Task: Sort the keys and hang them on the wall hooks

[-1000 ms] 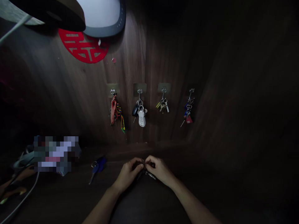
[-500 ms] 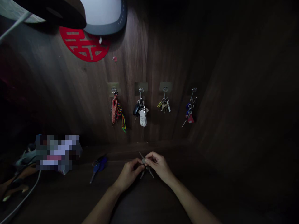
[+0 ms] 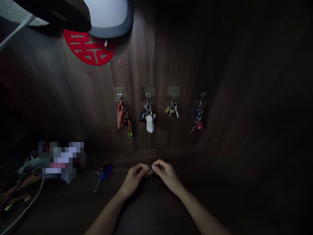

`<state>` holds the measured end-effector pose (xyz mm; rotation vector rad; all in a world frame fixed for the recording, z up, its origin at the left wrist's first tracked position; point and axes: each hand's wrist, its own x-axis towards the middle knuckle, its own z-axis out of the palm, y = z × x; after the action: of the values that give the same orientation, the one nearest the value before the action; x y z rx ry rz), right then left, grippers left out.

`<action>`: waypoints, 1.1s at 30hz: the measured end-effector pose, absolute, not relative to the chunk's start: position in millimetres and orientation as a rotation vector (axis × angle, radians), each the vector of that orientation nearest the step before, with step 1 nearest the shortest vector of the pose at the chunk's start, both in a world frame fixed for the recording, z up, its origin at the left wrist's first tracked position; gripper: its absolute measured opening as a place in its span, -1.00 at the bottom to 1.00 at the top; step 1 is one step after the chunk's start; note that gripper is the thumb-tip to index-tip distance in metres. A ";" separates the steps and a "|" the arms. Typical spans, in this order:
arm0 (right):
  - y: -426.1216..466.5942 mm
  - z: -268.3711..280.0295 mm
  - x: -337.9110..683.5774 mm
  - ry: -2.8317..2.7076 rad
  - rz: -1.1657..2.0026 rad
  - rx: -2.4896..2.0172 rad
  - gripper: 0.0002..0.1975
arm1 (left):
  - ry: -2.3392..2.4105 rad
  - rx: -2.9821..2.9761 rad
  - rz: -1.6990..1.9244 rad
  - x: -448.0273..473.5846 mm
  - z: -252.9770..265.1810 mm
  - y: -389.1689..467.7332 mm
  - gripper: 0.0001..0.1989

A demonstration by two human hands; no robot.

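Between my two hands is a small bunch of keys on a metal ring, just above the dark wooden surface. The thumb and fingers of my left hand pinch it from the left. My right hand pinches at its other side, fingertips close to the left ones. A key hangs down between the fingertips; the rest of the bunch is mostly hidden by fingers. Blue-headed keys on a ring lie on the surface left of my left hand.
Four wall hooks hold a red braided strap, car key fobs, a small key bunch and keys with a red tag. A cap hangs over a red paper-cut ornament. A white cable runs at left.
The keys that fanned out below and above my fingers now hang closer together, with less showing. My left hand has shifted slightly, and both hands stay close together.
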<state>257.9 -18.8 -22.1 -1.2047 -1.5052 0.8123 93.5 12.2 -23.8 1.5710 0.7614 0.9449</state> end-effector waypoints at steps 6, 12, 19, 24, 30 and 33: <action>-20.5 -19.2 256.9 -1.559 0.769 -1.227 -0.80 | 0.755 1.535 0.956 94.2 -21.0 9.5 -0.69; -21.3 -16.4 258.2 -1.452 0.836 -1.184 -0.76 | 0.809 1.571 1.036 94.3 -26.0 6.9 -0.64; -20.7 -14.5 256.6 -1.303 1.022 -1.096 -0.70 | 0.722 1.734 0.918 92.6 -23.1 5.4 -0.73; -19.5 -15.0 256.2 -1.201 1.070 -1.074 -0.69 | 0.622 1.643 0.898 94.2 -18.4 4.7 -0.76; -18.8 -15.0 255.5 -1.202 1.064 -1.106 -0.68 | 0.654 1.590 0.900 95.1 -16.1 4.5 -0.73; -19.4 -13.5 254.6 -1.219 1.054 -1.120 -0.68 | 0.673 1.562 0.902 94.6 -16.2 4.9 -0.73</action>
<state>254.6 -19.4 -13.5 -1.1195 -1.2193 1.0542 94.6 4.9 -16.2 1.5620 0.6731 0.9024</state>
